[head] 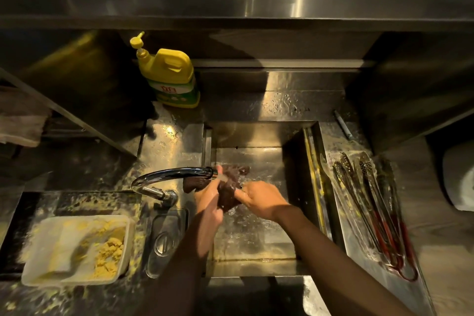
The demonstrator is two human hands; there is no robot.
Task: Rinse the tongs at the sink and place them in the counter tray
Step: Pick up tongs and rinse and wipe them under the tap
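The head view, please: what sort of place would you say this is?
Probably a commercial kitchen's wash station: a stainless steel sink, several tongs lying in a steel tray beside it, and a yellow detergent bottle.

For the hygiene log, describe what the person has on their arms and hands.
The left forearm and right forearm are bare to the frame's edge, no sleeve in view. The left hand and right hand wear no gloves; no watch, bracelet or ring shows, though the light is dim.
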